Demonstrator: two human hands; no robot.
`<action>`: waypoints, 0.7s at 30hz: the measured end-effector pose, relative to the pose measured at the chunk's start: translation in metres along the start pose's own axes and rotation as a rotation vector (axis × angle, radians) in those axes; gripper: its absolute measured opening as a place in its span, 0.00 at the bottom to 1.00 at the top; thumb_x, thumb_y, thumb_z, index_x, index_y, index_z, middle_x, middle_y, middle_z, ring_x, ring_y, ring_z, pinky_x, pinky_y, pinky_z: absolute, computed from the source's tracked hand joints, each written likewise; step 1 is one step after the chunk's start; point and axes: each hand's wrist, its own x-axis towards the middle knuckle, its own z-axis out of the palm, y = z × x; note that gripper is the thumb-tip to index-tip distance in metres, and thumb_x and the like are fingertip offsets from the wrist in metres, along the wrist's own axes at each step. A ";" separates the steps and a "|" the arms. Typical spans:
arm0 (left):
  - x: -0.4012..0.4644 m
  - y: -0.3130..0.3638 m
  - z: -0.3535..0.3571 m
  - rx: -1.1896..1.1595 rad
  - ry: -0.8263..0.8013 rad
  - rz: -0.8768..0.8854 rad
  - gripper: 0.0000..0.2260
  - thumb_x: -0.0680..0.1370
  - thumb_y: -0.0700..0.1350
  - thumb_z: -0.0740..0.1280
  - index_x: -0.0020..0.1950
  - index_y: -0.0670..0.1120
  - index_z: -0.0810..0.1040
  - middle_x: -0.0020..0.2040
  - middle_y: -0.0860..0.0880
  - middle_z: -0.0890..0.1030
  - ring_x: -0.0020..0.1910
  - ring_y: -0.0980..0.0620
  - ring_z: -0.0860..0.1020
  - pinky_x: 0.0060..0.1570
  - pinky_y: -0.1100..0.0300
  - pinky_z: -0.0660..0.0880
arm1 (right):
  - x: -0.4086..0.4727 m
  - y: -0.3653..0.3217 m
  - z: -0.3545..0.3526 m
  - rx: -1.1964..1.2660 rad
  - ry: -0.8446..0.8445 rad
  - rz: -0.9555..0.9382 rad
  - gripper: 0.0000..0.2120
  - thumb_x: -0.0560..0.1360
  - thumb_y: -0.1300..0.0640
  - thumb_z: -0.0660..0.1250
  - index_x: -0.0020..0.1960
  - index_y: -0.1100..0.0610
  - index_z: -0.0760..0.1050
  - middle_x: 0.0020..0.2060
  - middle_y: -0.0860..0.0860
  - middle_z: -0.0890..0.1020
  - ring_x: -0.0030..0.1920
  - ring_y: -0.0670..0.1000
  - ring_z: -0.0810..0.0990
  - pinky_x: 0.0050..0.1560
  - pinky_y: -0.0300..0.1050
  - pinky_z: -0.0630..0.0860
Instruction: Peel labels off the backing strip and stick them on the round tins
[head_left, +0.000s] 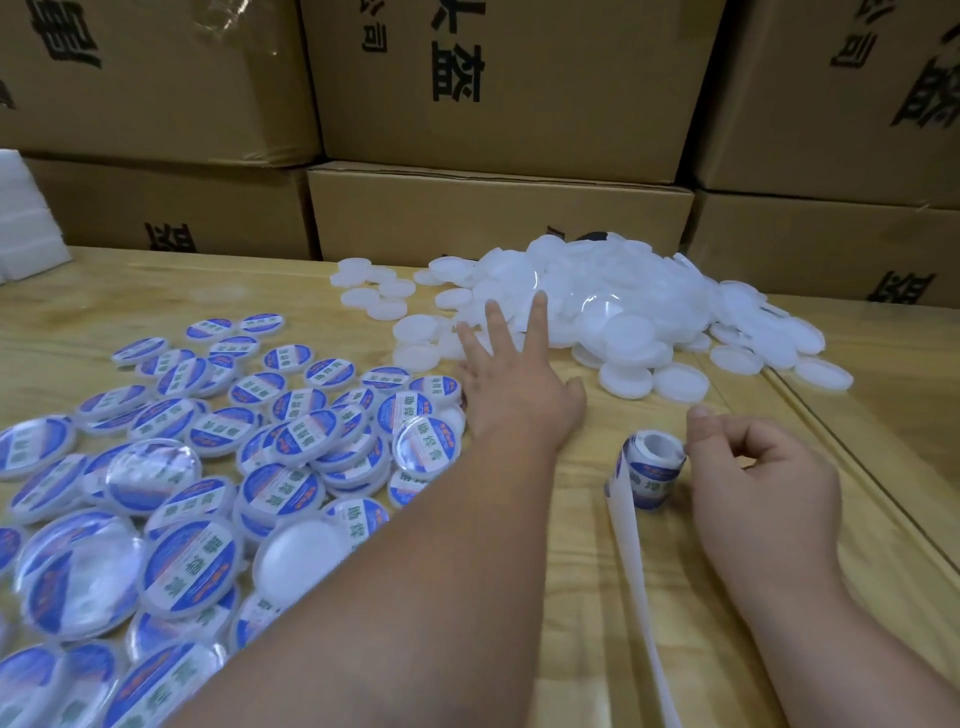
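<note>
While stacked brown cardboard cartons (498, 88) with black printed characters are seen well beyond both hands, the pale, grained wooden tabletop (649, 597) is spread beneath them and carries everything else. Ahead of the left hand and slightly to its right, a loose heap of plain white, translucent round plastic tins (613, 296) is piled, smooth and shallow, with a few strays lying flat at its edge. To the left of the left forearm, a wide scatter of finished round tins with glossy blue-and-white printed labels (208, 467) overlaps in shingled layers. The left hand (511, 384) is stretched forward with fingers straight and spread, holding nothing, its fingertips just at the near edge of the white heap. Just beside the right hand (763, 478), touching its thumb, stands the small roll of blue-and-white labels (649, 470); the right hand's fingers are loosely curled, and whether the roll is actually pinched cannot be told. From the roll, a narrow white paper backing strip (636, 582), thin and slick, is trailed toward the person. The step is judged to be fetching a blank tin: a single stray should be taken from the heap's edge so the pile is not toppled, and it should be brought flat beside the roll before a label is lifted.
</note>
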 end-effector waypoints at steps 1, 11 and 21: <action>0.007 0.000 0.001 0.006 -0.007 -0.019 0.42 0.77 0.62 0.63 0.79 0.65 0.34 0.82 0.47 0.34 0.79 0.34 0.34 0.75 0.34 0.50 | 0.001 0.001 0.001 0.007 -0.001 0.002 0.17 0.78 0.50 0.70 0.33 0.55 0.76 0.38 0.46 0.83 0.44 0.34 0.79 0.45 0.34 0.69; 0.045 0.001 0.014 0.049 0.137 0.030 0.22 0.80 0.51 0.64 0.74 0.58 0.65 0.70 0.48 0.67 0.67 0.43 0.66 0.60 0.50 0.65 | 0.005 0.005 0.004 0.086 -0.001 0.012 0.20 0.78 0.53 0.69 0.30 0.55 0.70 0.28 0.44 0.74 0.34 0.45 0.73 0.40 0.36 0.69; 0.005 0.008 0.010 0.016 0.182 0.111 0.17 0.81 0.47 0.62 0.70 0.53 0.70 0.65 0.48 0.71 0.64 0.44 0.69 0.56 0.51 0.67 | 0.005 0.003 0.005 0.084 -0.004 0.002 0.20 0.79 0.54 0.69 0.32 0.63 0.70 0.32 0.54 0.76 0.35 0.50 0.72 0.40 0.45 0.70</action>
